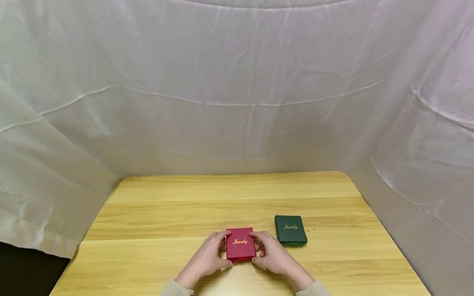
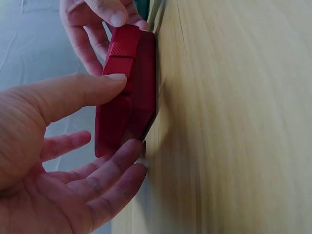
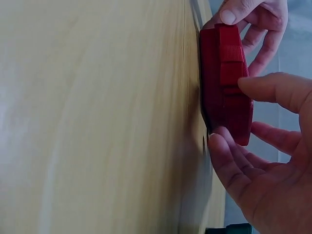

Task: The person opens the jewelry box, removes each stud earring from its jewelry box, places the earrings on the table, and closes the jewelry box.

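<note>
Pale cloth (image 1: pixel 237 61) around a wood-grain tabletop (image 1: pixel 159 218), my left hand (image 1: pixel 210 255) and right hand (image 1: pixel 273 254) on a red jewelry box (image 1: pixel 240 246).
The cloth hangs wrinkled and seamed behind and on both sides; the wood runs in yellow-tan bands. From beige sleeves (image 1: pixel 177 287), my hands hold the red jewelry box between them, thumbs at its near face, near the tabletop's front middle; I cannot tell whether its base touches the wood. A dark green jewelry box (image 1: pixel 291 234) lies just right of it and slightly farther back. Both lids read "Jewelry" in gold script; a ridged tab (image 2: pixel 123 49) marks the red one's near face.
</note>
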